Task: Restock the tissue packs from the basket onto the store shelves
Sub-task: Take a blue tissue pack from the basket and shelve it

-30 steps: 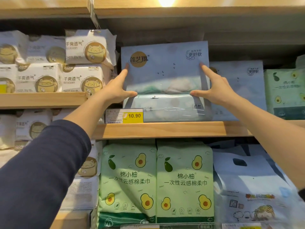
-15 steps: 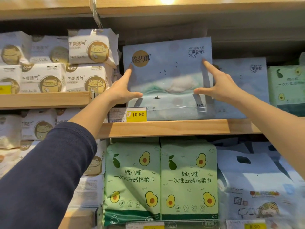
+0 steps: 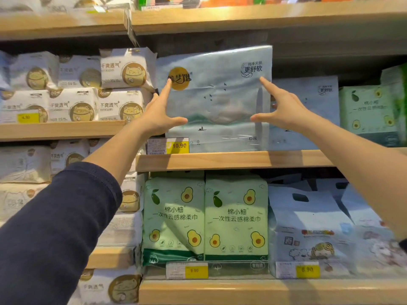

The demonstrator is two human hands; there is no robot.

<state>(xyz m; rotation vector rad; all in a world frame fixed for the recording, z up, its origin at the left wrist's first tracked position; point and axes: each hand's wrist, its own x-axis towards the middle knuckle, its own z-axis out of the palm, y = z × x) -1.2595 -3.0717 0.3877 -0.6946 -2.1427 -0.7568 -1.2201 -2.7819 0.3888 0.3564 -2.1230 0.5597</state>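
A large pale blue tissue pack [image 3: 218, 100] with a gold round logo stands upright on the middle wooden shelf [image 3: 233, 160]. My left hand [image 3: 158, 113] holds its left edge, forefinger up by the logo and thumb across the front. At the pack's right edge my right hand [image 3: 284, 106] holds on in the same way. A second pale blue pack [image 3: 308, 111] stands just right of it, partly behind my right hand. No basket is in view.
White cat-print packs [image 3: 123, 69] are stacked on the left shelves. Green avocado packs [image 3: 204, 216] fill the shelf below, with blue handled bags [image 3: 308, 219] to their right and another avocado pack [image 3: 370, 111] at far right. A yellow price tag [image 3: 179, 145] sits under the pack.
Both hands keep their hold on the blue pack. Its lower front crease has flattened and it stands straighter on the shelf. The view has tilted up slightly.
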